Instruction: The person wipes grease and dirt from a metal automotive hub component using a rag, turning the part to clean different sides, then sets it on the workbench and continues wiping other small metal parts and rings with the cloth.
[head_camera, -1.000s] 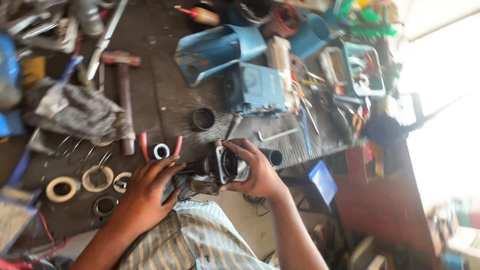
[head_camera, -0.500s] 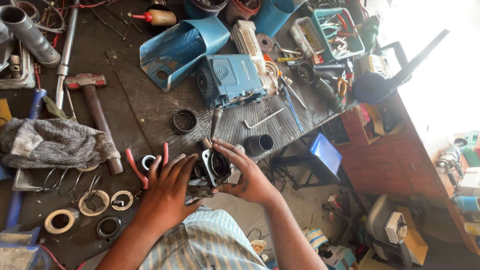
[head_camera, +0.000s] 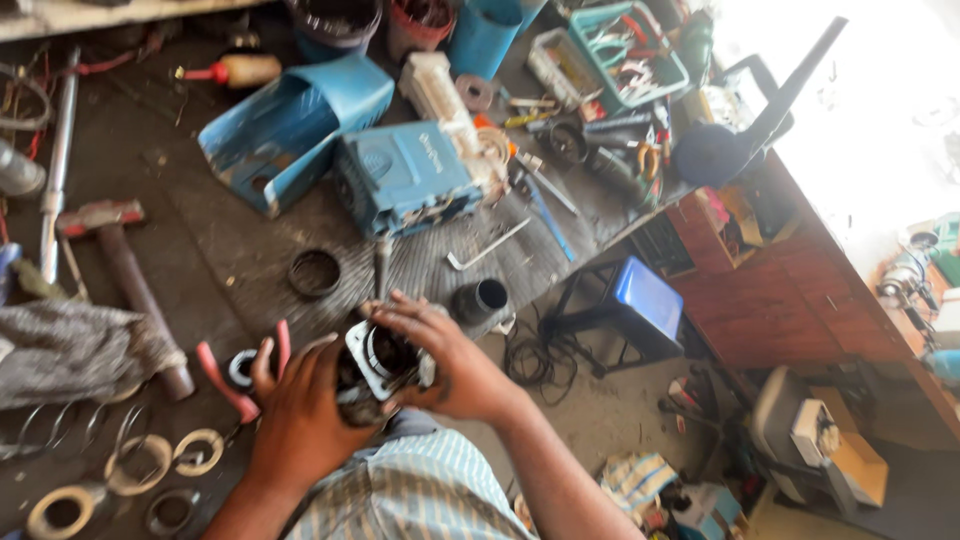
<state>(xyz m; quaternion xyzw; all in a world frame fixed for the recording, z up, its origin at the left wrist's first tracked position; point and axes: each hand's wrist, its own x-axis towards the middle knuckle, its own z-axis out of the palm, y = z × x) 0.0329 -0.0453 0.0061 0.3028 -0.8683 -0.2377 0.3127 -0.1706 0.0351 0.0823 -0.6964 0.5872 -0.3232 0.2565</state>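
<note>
Seen from the head camera looking down, two bare hands hold a dark, greasy metal motor part with a pale square flange and a round opening (head_camera: 378, 365) just off the near edge of a grimy, dark wooden workbench (head_camera: 200, 270), above the person's striped shirt (head_camera: 410, 495). The left hand (head_camera: 300, 415) cups the part from below, fingers curled around its body as if to steady it; the right hand (head_camera: 440, 355) lies over the top, fingers spread and pressed on the flange, clamping it from the other side. Just beyond the part, on the bench, stand a short black tube (head_camera: 482, 298) and a black rubber ring (head_camera: 314, 272). Farther beyond sit a boxy blue metal housing (head_camera: 405, 178) and a curved blue cover (head_camera: 290, 125). Left of the part lie red-handled pliers (head_camera: 235, 375), a rusty hammer (head_camera: 125, 280) and a grey rag (head_camera: 70, 350). Flat pale washers (head_camera: 160, 460) rest below those.
</note>
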